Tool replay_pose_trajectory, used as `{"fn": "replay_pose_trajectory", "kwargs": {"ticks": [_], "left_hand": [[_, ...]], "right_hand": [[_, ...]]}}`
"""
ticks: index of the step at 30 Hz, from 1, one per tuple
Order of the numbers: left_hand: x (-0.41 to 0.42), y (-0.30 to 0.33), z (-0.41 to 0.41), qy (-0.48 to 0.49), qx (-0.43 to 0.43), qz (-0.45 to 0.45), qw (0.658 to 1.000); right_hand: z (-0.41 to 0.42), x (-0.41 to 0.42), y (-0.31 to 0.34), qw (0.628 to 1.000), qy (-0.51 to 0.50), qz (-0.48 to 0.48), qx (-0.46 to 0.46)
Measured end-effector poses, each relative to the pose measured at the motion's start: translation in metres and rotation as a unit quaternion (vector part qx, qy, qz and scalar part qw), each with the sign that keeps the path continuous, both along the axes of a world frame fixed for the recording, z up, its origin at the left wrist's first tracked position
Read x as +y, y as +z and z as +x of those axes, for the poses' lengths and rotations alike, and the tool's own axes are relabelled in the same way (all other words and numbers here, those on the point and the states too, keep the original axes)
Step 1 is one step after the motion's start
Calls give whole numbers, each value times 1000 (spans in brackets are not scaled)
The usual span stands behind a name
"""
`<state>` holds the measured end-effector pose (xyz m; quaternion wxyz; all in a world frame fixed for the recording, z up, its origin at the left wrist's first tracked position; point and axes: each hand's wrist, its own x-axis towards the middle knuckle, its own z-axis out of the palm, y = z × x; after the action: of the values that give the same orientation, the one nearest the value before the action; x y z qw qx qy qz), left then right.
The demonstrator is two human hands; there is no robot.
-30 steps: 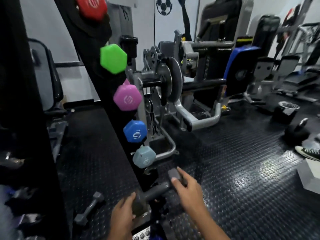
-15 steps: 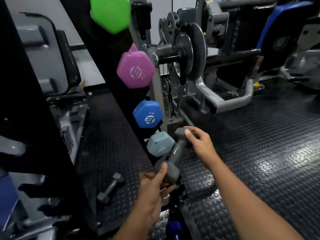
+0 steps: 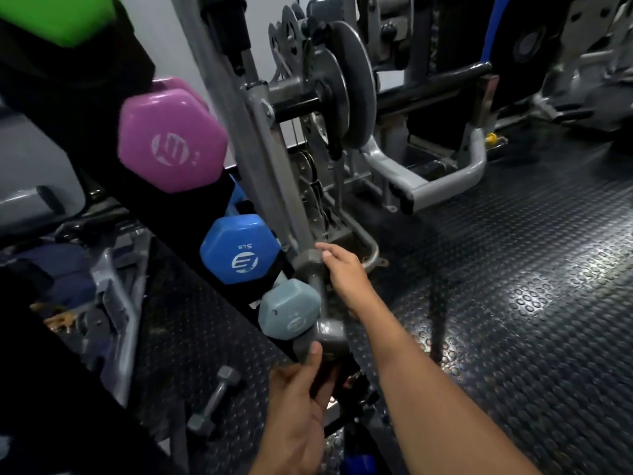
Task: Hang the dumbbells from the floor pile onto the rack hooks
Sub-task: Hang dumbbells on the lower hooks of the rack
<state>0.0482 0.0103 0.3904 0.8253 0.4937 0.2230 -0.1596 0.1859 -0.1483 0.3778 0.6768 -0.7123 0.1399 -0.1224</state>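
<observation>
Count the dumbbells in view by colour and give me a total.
Green dumbbell: 1
Pink dumbbell: 1
Blue dumbbell: 1
Pale blue-grey dumbbell: 1
Dark grey dumbbell: 2, one held in both hands, one on the floor
Total: 6

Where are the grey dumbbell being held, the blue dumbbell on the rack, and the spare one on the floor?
grey dumbbell (image 3: pixel 329 337), head view, near hex head above the left thumb.
blue dumbbell (image 3: pixel 241 248), head view, face of its front hex head.
floor dumbbell (image 3: pixel 214 401), head view, middle of its handle.
</observation>
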Motion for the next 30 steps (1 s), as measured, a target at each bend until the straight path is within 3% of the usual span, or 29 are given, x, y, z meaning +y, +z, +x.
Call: {"fn": "replay_pose_trajectory", "kwargs": {"ticks": [4, 8, 10, 12, 13, 16, 19, 21, 24, 30], "left_hand": [[-3, 1, 4, -16, 6, -30, 999], [-12, 7, 0, -57, 16, -79, 995], [-9, 4, 0, -75, 25, -28, 996], [1, 7, 2, -139, 15, 82, 987], [9, 11, 5, -201, -13, 185, 962], [31, 21, 16, -309, -131, 496, 801], [35, 31, 19, -340, -173, 582, 718], [34, 31, 21, -354, -180, 615, 681], [39, 28, 25, -354, -196, 640, 653], [47, 15, 19, -334, -236, 669, 620]], "right_hand": [[6, 8, 6, 999, 11, -46, -14], [24, 16, 6, 989, 109, -98, 22], [34, 20, -7, 977, 175, -107, 52], [43, 21, -22, 966, 215, -120, 76], [46, 20, -26, 962, 226, -127, 88], [50, 19, -20, 956, 247, -116, 104], [35, 21, -11, 966, 224, -88, 95], [18, 21, -3, 976, 189, -72, 83], [-17, 20, 7, 983, 135, -104, 73], [-98, 29, 16, 940, 44, -337, 30]]}}
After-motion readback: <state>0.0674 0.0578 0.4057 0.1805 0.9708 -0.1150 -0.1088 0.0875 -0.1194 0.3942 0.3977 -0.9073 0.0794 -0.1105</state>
